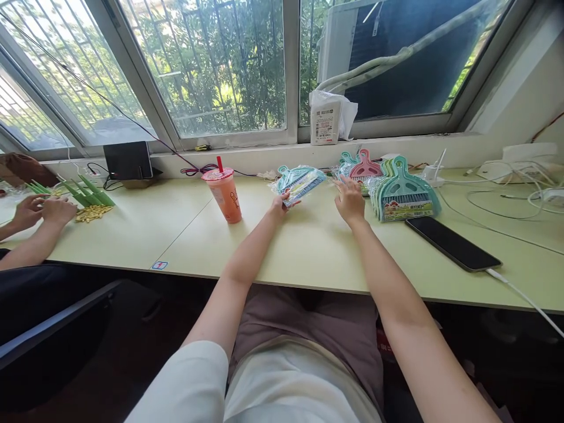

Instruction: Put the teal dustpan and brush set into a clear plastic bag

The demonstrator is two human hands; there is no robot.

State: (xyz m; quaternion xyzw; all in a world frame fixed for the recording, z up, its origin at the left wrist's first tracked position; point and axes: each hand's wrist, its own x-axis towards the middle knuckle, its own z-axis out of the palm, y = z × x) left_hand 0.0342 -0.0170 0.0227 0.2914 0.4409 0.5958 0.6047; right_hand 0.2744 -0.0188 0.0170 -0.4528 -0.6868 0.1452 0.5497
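My left hand [281, 203] grips a plastic-wrapped teal dustpan-and-brush set [305, 178] near its lower left corner, tilted above the table. To the right of it, my right hand [351, 201] holds nothing that I can see. Its fingers are stretched apart beside the wrapped sets at the back. A pink dustpan set [365, 165] lies there among teal ones, partly covered by my fingers and the neighbouring pile. Just right of that hand, a stack of teal dustpan sets [403, 185] leans in a row, with a printed label on the front one.
A red-lidded drink cup [227, 197] stands left of my left arm. A phone [453, 242] with a charging cable lies at right, near loose white cables [524, 188]. At far left, another person's hands [55, 210] work beside green strips. A paper packet [325, 123] sits on the sill.
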